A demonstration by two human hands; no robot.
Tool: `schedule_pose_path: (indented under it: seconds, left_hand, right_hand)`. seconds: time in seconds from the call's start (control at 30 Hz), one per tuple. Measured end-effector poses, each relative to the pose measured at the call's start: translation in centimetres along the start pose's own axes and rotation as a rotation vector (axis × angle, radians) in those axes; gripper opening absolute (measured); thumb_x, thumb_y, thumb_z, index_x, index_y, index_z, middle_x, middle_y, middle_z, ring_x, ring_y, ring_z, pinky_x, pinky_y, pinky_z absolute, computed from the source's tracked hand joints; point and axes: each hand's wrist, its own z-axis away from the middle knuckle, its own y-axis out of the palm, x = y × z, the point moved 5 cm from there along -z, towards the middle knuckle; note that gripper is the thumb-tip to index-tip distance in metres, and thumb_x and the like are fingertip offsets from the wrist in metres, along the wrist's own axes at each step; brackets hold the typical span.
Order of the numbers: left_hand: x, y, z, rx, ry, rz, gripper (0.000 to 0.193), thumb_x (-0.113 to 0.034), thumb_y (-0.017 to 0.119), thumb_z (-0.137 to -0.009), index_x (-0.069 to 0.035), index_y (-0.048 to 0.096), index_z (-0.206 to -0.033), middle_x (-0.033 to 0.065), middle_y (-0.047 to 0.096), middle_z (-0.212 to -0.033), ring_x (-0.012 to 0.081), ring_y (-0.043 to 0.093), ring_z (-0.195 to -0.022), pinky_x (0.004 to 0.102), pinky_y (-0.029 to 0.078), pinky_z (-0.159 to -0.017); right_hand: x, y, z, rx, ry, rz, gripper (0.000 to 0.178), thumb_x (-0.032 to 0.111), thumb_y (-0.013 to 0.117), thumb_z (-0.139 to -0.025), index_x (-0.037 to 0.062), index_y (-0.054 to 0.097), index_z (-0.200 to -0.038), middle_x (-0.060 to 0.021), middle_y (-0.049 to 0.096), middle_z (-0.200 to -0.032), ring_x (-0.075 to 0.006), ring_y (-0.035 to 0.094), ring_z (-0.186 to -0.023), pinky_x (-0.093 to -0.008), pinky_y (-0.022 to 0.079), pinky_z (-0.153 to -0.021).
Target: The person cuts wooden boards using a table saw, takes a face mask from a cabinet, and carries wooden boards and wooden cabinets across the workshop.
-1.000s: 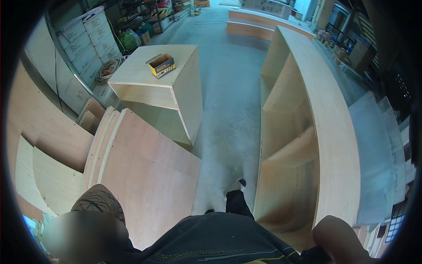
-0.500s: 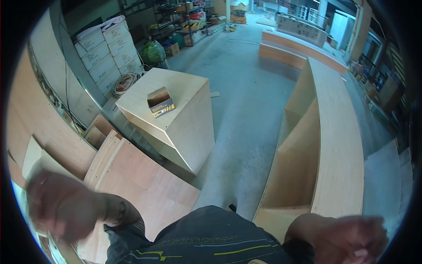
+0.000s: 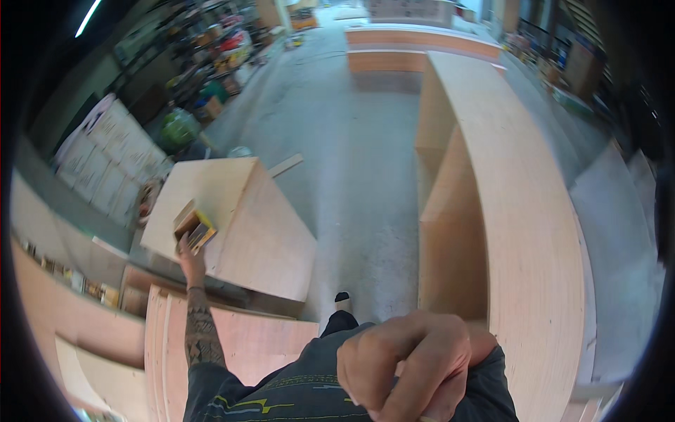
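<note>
A small dark and yellow cardboard box (image 3: pixel 201 234) sits with its top open near the front edge of a pale plywood cabinet (image 3: pixel 271 239). My left hand (image 3: pixel 191 264) reaches out to it, its fingers closed at the box's near side. The fingertips are partly hidden against the box. Close in front of my body, my right hand (image 3: pixel 408 366) is curled with thumb and fingers pressed together. What lies inside it, if anything, I cannot make out.
A long plywood cabinet (image 3: pixel 524 232) with open compartments stands on the right. Flat wooden panels (image 3: pixel 246 352) lie at the lower left. White stacked boxes (image 3: pixel 112 158) and a green bundle (image 3: pixel 179 129) stand further back on the left. A loose strip (image 3: pixel 286 165) lies on the floor.
My left hand has gone from the lower left forward to the box. My right hand has come inward from the lower right to the front of my body. The view has shifted.
</note>
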Motion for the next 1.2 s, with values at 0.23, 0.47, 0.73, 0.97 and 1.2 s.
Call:
schedule_pose_path:
  seconds: [0.23, 0.47, 0.73, 0.97, 1.2]
  left_hand:
    - [-2.6, 2.4, -5.3, -0.078, 0.149, 0.159, 0.022, 0.013, 0.067, -0.091, 0.001, 0.064, -0.109, 0.0152, 0.059, -0.115, 0.0264, 0.062, -0.103, 0.0361, 0.059, -0.087]
    - [-28.7, 14.4, -3.7, 0.304, 0.379, 0.972, 0.026, 0.011, 0.067, -0.091, -0.003, 0.068, -0.113, 0.0113, 0.064, -0.114, 0.0275, 0.059, -0.121, 0.0412, 0.052, -0.1]
    - [-62.7, 12.5, 19.6, 0.93, 1.129, 1.295, 0.016, -0.001, 0.076, -0.09, -0.007, 0.07, -0.103, 0.0152, 0.071, -0.111, 0.0434, 0.059, -0.124, 0.0503, 0.046, -0.108]
    - [-71.2, 9.9, 35.7, 1.171, 1.311, 1.364, 0.02, 0.004, 0.069, -0.089, -0.006, 0.063, -0.105, 0.0219, 0.054, -0.136, 0.0447, 0.059, -0.121, 0.0477, 0.054, -0.097]
    - [-72.2, 8.1, 38.4, 1.39, 1.216, 1.341, 0.065, -0.006, 0.071, -0.095, -0.013, 0.047, -0.155, 0.0302, 0.03, -0.162, 0.0493, 0.049, -0.14, 0.0468, 0.051, -0.108]
  right_hand:
    - [1.6, -3.6, -1.1, 0.002, -0.463, 0.533, 0.026, 0.021, 0.082, -0.094, -0.0044, 0.078, -0.101, -0.0096, 0.066, -0.09, -0.0136, 0.056, -0.07, -0.0256, 0.047, -0.059]
    - [1.7, -2.0, -3.8, -0.176, -0.371, 0.709, 0.027, 0.024, 0.083, -0.093, -0.0017, 0.08, -0.1, -0.0088, 0.066, -0.085, -0.0148, 0.059, -0.07, -0.0271, 0.05, -0.062]
    - [3.3, 3.3, 1.2, -0.234, -0.572, 1.119, 0.025, 0.023, 0.084, -0.092, -0.0007, 0.08, -0.099, -0.0089, 0.067, -0.085, -0.0151, 0.06, -0.07, -0.0285, 0.05, -0.061]
    - [4.8, 8.2, 4.9, -0.421, -0.486, 1.263, 0.029, 0.026, 0.085, -0.091, -0.0003, 0.08, -0.103, -0.0082, 0.066, -0.084, -0.0154, 0.059, -0.068, -0.0298, 0.048, -0.059]
    - [6.7, 3.4, 6.3, -0.176, -0.155, 1.07, 0.052, 0.042, 0.078, -0.096, 0.0002, 0.073, -0.126, -0.0188, 0.069, -0.111, -0.0265, 0.067, -0.093, -0.0391, 0.054, -0.081]
